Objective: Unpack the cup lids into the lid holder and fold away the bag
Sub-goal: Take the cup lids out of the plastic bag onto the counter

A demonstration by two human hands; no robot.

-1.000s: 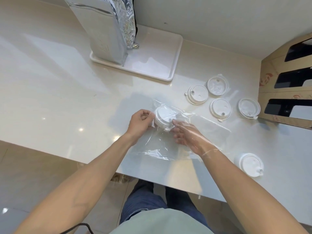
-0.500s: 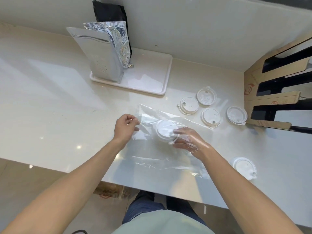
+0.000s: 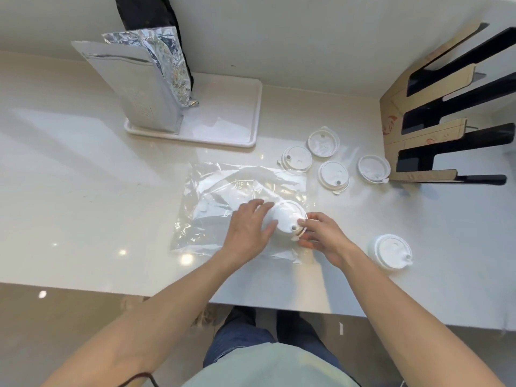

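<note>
Lids first: a small stack of white round plastic cup lids [image 3: 287,219] sits between our two hands, on the clear crinkled plastic bag [image 3: 240,191] that lies flat on the pale glossy bench [image 3: 83,191], toward its near edge. Our left hand [image 3: 250,233] rests against the stack's left side with the fingers straight and a little apart, thumb along the lid's near rim. Our right hand [image 3: 321,234] pinches the stack's right rim, fingertips curled onto it by the sip hole. We cannot tell whether the stack is outside the bag's mouth or under a layer of film.

Beyond the bag's far right corner four more white lids lie flat on the bench: one [image 3: 296,159] touching the bag's edge, one [image 3: 324,143] just behind it, one [image 3: 333,174] nearer us, and one [image 3: 373,169] just beside the foot of the lid holder. A sixth lid stack [image 3: 391,251] sits alone to the right of our right hand, near the front edge.

The brown cardboard lid holder with black slots [image 3: 396,127] stands at the bench's right end, its slots showing dark. At the back, against the wall, a white rectangular tray [image 3: 237,129] carries an upright silver foil pouch [image 3: 139,88], with a black bag [image 3: 145,12] behind it.
</note>
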